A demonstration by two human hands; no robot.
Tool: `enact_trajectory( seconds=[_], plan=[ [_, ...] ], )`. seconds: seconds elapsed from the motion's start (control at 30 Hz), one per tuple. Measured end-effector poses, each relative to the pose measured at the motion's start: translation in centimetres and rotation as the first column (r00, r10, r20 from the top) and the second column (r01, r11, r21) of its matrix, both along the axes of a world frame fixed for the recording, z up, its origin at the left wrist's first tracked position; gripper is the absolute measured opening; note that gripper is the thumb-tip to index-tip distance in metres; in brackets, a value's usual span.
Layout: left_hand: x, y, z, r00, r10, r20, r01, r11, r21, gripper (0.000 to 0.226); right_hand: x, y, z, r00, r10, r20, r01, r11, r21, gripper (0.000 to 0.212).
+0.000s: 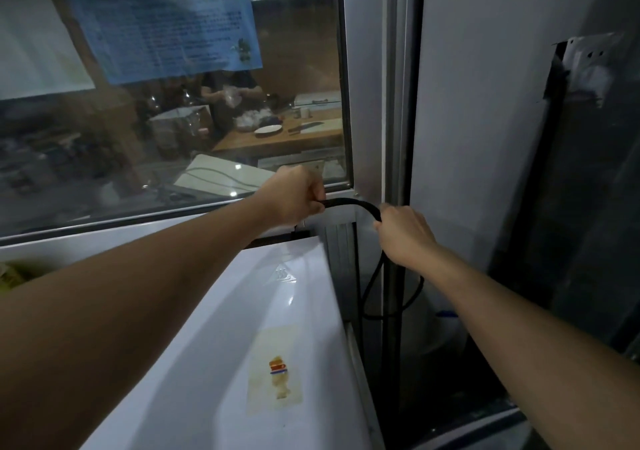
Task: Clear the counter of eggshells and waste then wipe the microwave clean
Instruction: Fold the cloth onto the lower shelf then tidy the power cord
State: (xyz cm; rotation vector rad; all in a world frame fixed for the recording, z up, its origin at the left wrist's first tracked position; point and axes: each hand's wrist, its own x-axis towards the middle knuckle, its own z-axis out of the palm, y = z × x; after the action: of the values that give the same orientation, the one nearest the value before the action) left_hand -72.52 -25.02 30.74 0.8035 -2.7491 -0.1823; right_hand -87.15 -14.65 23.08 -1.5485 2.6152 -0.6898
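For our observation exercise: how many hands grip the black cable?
2: left hand grips the black cable by the window frame; right hand holds it beside the white microwave.

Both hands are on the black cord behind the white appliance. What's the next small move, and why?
Probably feed the cord down behind the microwave: left hand and right hand both grip it, and slack loops beside the window frame.

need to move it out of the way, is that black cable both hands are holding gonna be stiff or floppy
Probably semi-flexible: the black cable arches smoothly between the left hand and right hand without kinking. Below, it hangs in a loose loop, so it likely droops and swings once released. It looks thick, so it may spring back somewhat.
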Motion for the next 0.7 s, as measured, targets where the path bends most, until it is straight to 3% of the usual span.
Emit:
enact_trajectory(
  seconds=[0.3, 0.5, 0.7],
  plan=[
    [2.0, -1.0, -1.1, 0.992, 0.09, 0.094, -0.084, 0.995, -0.058, 0.022, -0.2, -2.2, -1.9, 0.985, 0.001, 0.17, 0.027, 0.986, -0.163, 0.02],
    [1.5, -1.7, -1.0, 0.992, 0.122, 0.026, -0.122, 0.992, -0.016, 0.022, -0.8, -3.5, -2.3, 0.94, 0.07, 0.334, 0.017, 0.967, -0.253, 0.02],
    [1.5, -2.2, -1.3, 0.985, 0.169, -0.034, -0.168, 0.985, 0.031, 0.025, -0.7, -3.9, -3.1, 0.977, 0.019, 0.21, 0.043, 0.957, -0.286, 0.017]
  ],
)
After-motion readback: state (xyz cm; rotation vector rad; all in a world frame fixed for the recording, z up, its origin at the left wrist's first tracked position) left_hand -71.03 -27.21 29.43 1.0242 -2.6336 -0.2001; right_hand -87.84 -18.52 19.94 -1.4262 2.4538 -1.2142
